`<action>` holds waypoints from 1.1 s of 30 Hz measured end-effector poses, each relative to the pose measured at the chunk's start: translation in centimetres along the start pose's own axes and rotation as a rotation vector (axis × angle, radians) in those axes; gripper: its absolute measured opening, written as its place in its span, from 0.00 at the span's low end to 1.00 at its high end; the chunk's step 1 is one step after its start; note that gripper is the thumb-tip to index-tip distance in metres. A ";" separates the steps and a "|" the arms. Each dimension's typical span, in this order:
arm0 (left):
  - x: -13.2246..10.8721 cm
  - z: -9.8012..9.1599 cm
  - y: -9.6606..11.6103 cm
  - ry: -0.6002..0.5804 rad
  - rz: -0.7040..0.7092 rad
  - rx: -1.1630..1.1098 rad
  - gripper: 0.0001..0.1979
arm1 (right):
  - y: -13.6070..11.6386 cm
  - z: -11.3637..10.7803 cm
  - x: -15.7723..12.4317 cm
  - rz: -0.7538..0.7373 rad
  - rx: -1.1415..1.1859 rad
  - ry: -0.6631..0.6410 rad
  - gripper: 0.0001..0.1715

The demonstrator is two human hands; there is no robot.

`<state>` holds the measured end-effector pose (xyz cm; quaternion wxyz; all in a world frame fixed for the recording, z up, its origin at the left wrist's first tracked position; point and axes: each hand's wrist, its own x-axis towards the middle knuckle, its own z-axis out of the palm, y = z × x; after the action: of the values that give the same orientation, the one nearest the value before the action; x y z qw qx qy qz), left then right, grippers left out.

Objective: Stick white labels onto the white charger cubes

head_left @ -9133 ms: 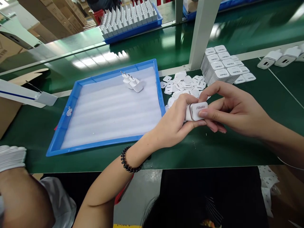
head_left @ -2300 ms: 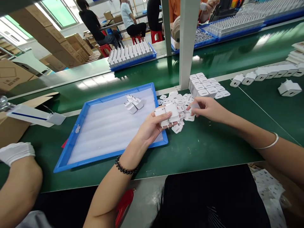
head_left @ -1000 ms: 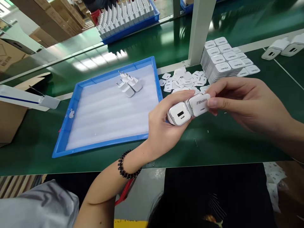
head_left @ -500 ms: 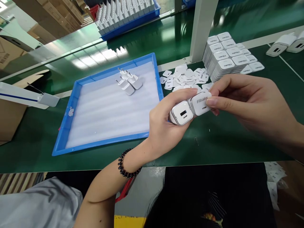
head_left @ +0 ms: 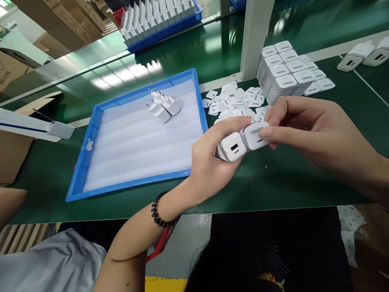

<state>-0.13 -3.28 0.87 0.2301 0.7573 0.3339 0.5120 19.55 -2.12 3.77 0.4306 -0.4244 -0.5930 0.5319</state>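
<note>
A glossy green bench [head_left: 152, 202] spans the room's foreground. Nearest, the left hand [head_left: 209, 162] is curled snugly around two plugs [head_left: 232, 155], blocky white plastic with rounded corners; the nine-o'clock one shows its ports, while a thin printed label [head_left: 251, 140] covers the three-o'clock one. The right hand [head_left: 306, 125] pinches that label's edge, thumb against finger; whether it is going on or coming off I cannot tell, so this pair looks unfinished. From there, three plugs [head_left: 162, 115] already lie at ten o'clock on soft white foam [head_left: 146, 146] in a blue tray [head_left: 127, 185]; loose labels [head_left: 240, 94] heap at twelve, a neat stack [head_left: 287, 81] stands at one, and other plugs [head_left: 355, 59] remain at two. Farther off, at eleven, sits a packed tray [head_left: 167, 34].
</note>
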 end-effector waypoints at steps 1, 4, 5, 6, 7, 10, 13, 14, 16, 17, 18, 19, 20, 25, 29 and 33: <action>0.0 0.0 -0.1 0.000 0.002 0.003 0.14 | 0.0 0.0 0.0 0.006 -0.001 0.000 0.15; 0.0 0.1 -0.3 0.006 0.015 0.007 0.15 | 0.1 -0.1 0.2 0.034 -0.019 -0.009 0.15; 0.0 0.1 -0.3 0.009 0.020 0.009 0.15 | 0.1 -0.2 0.3 0.045 -0.026 -0.013 0.16; 0.0 0.1 -0.3 0.009 0.024 0.012 0.15 | 0.1 -0.2 0.3 0.055 -0.034 -0.016 0.17; 0.0 0.1 -0.4 0.009 0.027 0.016 0.15 | 0.1 -0.2 0.3 0.064 -0.041 -0.020 0.17; -0.1 0.1 -0.4 0.000 0.025 0.023 0.15 | -0.1 -0.2 0.3 0.084 -0.068 -0.035 0.19; -0.1 0.1 -0.4 -0.001 0.015 -0.009 0.15 | -0.2 -0.1 0.4 0.073 -0.130 -0.017 0.23; -0.1 0.2 -0.4 0.001 0.008 -0.029 0.16 | -0.2 0.0 0.4 0.054 -0.163 0.012 0.26; 0.0 0.2 -0.4 0.002 -0.017 -0.068 0.16 | -0.1 -0.1 0.5 0.018 -0.215 0.065 0.29; 0.0 0.2 -0.4 0.002 -0.035 -0.084 0.16 | 0.0 -0.1 0.6 0.012 -0.213 0.068 0.28; 0.1 0.2 -0.3 0.002 -0.053 -0.098 0.16 | 0.1 -0.1 0.7 0.015 -0.188 0.051 0.26; 0.1 0.2 -0.3 -0.002 -0.071 -0.111 0.15 | 0.3 -0.2 0.8 0.029 -0.146 0.013 0.22; 0.2 0.2 -0.2 -0.008 -0.086 -0.127 0.15 | 0.4 -0.2 0.8 0.046 -0.099 -0.036 0.18; 0.2 0.1 0.0 -0.044 -0.114 -0.166 0.14 | 1.0 -0.3 0.9 0.060 -0.010 -0.261 0.22; -0.2 0.2 -0.3 -0.069 -0.065 -0.138 0.14 | 0.8 0.0 0.7 0.040 -0.019 -0.271 0.16; -0.3 0.3 -0.5 -0.119 0.009 -0.172 0.14 | 0.7 -0.1 0.9 0.076 0.027 -0.225 0.11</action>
<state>-0.04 -3.19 0.22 0.3114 0.7653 0.2713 0.4937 19.43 -1.14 3.18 0.3464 -0.3783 -0.6139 0.6000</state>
